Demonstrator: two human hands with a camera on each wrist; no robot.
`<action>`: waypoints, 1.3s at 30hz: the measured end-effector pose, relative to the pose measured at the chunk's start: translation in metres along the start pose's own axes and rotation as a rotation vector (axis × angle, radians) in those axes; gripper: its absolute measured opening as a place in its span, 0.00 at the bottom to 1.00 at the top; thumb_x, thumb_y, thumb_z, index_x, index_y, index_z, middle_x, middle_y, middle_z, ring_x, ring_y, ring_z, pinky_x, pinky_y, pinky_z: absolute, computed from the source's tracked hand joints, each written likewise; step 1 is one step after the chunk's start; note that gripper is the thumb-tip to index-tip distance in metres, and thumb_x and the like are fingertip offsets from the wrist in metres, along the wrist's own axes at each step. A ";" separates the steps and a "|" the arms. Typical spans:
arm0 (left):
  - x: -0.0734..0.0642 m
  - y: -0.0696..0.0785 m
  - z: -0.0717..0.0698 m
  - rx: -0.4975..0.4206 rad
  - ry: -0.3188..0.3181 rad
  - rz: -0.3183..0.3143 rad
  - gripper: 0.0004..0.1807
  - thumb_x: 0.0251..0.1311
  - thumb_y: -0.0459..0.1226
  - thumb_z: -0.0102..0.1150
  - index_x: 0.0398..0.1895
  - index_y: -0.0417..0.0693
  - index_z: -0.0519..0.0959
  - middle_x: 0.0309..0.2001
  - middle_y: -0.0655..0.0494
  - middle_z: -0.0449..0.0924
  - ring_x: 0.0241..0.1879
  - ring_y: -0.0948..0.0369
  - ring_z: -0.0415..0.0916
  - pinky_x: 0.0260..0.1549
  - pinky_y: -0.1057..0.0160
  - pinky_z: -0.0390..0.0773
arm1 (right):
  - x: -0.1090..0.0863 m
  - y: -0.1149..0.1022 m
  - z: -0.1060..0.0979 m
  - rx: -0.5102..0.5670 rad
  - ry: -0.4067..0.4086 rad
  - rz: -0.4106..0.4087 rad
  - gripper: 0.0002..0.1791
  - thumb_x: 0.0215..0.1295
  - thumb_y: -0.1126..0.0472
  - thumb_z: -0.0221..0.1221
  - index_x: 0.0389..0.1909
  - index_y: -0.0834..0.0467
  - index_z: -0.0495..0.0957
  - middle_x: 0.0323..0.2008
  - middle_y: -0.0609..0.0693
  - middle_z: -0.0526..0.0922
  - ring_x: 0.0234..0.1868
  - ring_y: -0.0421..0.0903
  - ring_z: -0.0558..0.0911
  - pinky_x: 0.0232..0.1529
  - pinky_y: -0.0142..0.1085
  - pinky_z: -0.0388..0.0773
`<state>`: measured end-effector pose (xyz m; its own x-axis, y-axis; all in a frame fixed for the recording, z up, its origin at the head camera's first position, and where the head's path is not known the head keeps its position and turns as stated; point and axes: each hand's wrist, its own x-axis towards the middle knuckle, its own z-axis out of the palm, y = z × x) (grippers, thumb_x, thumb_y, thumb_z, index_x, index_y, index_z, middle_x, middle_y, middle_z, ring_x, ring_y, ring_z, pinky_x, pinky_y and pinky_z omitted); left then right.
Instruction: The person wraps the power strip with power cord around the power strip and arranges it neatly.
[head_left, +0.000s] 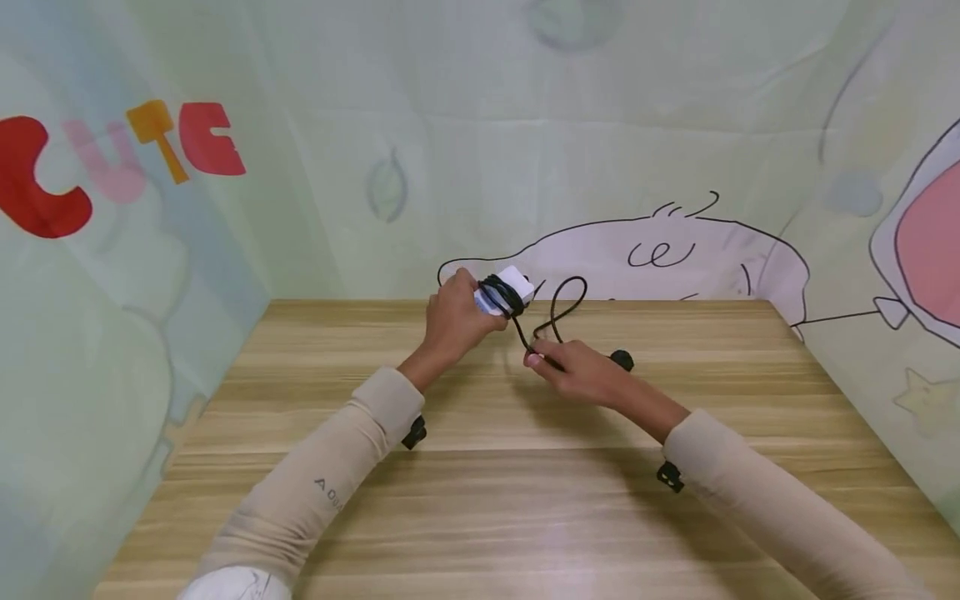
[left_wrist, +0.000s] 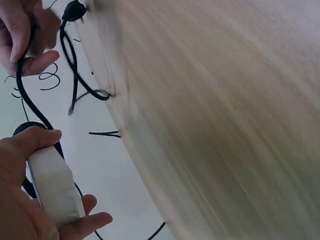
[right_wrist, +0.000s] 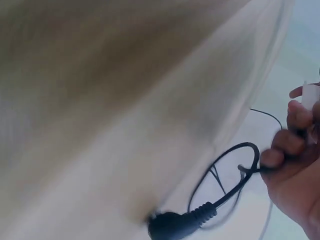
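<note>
My left hand (head_left: 456, 321) grips a white block (head_left: 516, 283) above the far part of the table, thumb on one side and fingers on the other. Several turns of black power cord (head_left: 504, 293) are wound around the block. From there the cord runs to my right hand (head_left: 581, 372), which pinches it to the right of the block and a little nearer. Beyond the right fingers the cord makes a loose loop (head_left: 570, 292) and ends in a black plug (right_wrist: 172, 226) hanging near the tabletop. What kind of device the block is cannot be made out.
The wood-grain table (head_left: 480, 517) spreads under both forearms. A pale printed curtain (head_left: 337, 167) stands behind its far edge and along both sides. Small black devices (head_left: 414, 432) sit under the wrists at the sleeve cuffs.
</note>
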<state>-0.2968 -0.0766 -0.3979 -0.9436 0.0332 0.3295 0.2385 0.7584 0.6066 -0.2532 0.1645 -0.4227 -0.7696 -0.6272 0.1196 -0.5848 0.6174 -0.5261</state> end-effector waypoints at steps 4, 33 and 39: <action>-0.001 0.001 -0.002 0.087 -0.058 0.036 0.34 0.45 0.43 0.88 0.50 0.41 0.78 0.45 0.45 0.86 0.43 0.46 0.85 0.46 0.43 0.84 | 0.003 -0.005 -0.012 -0.291 0.133 -0.226 0.09 0.87 0.57 0.60 0.43 0.55 0.81 0.27 0.45 0.78 0.28 0.43 0.73 0.35 0.40 0.73; 0.003 0.018 -0.027 -0.083 -0.526 0.308 0.33 0.41 0.44 0.94 0.47 0.52 0.80 0.45 0.52 0.87 0.42 0.54 0.82 0.39 0.58 0.82 | 0.044 -0.008 -0.086 0.065 0.239 -0.148 0.13 0.60 0.62 0.82 0.41 0.61 0.91 0.40 0.54 0.89 0.39 0.44 0.81 0.40 0.32 0.77; 0.003 0.021 -0.032 -0.318 -0.508 0.287 0.32 0.39 0.40 0.95 0.44 0.51 0.81 0.48 0.52 0.88 0.41 0.53 0.86 0.41 0.58 0.85 | 0.048 -0.002 -0.085 0.389 0.231 -0.012 0.08 0.74 0.67 0.72 0.49 0.65 0.87 0.42 0.49 0.89 0.41 0.43 0.84 0.43 0.32 0.81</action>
<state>-0.2874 -0.0813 -0.3606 -0.8047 0.5673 0.1748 0.4793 0.4471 0.7552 -0.3109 0.1735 -0.3443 -0.8262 -0.4837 0.2889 -0.4882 0.3587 -0.7956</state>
